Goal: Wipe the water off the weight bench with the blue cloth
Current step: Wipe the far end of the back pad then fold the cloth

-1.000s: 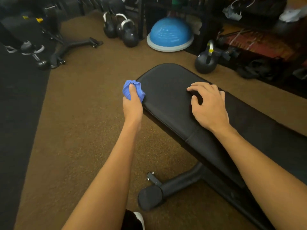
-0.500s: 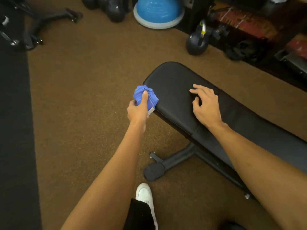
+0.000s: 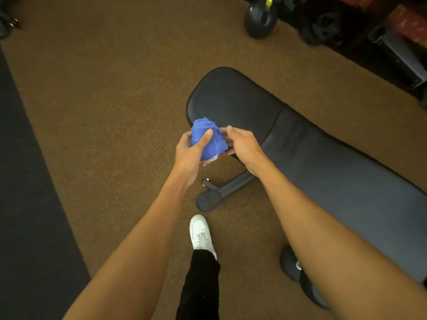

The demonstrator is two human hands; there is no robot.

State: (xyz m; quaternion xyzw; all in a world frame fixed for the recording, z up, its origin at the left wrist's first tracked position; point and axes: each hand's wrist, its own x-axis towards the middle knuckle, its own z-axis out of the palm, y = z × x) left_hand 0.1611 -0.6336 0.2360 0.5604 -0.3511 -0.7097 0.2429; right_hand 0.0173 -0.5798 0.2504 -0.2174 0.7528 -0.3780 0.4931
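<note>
A bunched blue cloth (image 3: 209,139) with a small white tag hangs in the air just off the near corner of the black padded weight bench (image 3: 323,162). My left hand (image 3: 189,151) grips the cloth from the left, thumb across its front. My right hand (image 3: 242,144) pinches the cloth's right edge with its fingertips. Both hands are off the bench pad. No water is visible on the pad in this dim light.
The bench's black foot bar (image 3: 221,190) sticks out over the brown carpet below my hands. My white shoe (image 3: 201,232) stands near it. A kettlebell (image 3: 261,16) sits at the top, dark shelving (image 3: 381,31) at top right, and a black mat (image 3: 25,204) on the left.
My right hand lifted off the bench pad and came over to the cloth's edge. My left hand kept hold of the cloth. My head tilted further down, showing my shoe.
</note>
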